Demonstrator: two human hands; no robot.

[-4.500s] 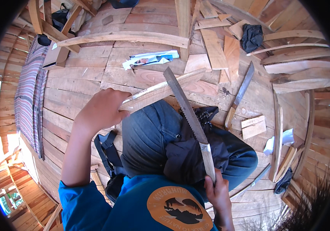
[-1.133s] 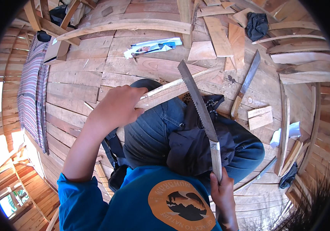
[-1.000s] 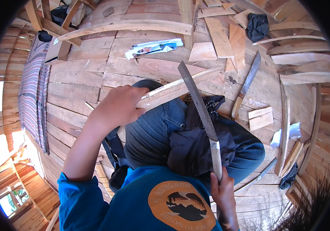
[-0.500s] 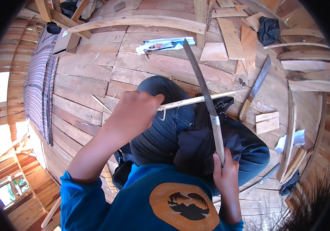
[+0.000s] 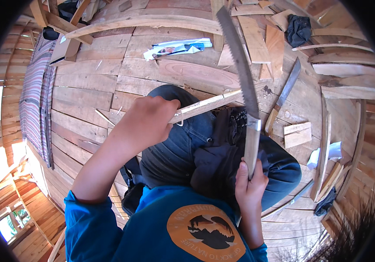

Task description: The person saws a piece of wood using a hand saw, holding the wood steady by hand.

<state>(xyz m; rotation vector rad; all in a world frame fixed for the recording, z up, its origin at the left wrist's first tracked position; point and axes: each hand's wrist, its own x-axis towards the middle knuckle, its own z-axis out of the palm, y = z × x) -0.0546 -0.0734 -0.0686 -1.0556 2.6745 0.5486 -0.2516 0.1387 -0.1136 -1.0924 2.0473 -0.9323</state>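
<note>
Closed around one end of a thin pale wooden stick (image 5: 207, 105) is my left hand (image 5: 150, 120), held above my left knee. The stick slants away to the right over my lap, and a small curl of shaving hangs from it near the fingers. My right hand (image 5: 251, 181) grips the wooden handle of a hand saw (image 5: 242, 65), whose toothed grey blade points up and away from me. In this view the blade passes across the stick's far end; whether they touch I cannot tell. Dark cloth (image 5: 222, 148) lies bunched over my legs.
A large knife (image 5: 286, 89) with a wooden handle lies on the plank floor at the right, by a small wood block (image 5: 297, 134). Boards (image 5: 254, 39) and a black bag (image 5: 298, 30) lie farther off. A white-and-blue packet (image 5: 178, 48) is ahead; striped cloth (image 5: 36, 100) hangs left.
The saw has risen and turned, its blade tip now farther up and right. The stick's far end has tilted upward. My left hand has shifted slightly left, with the whole view.
</note>
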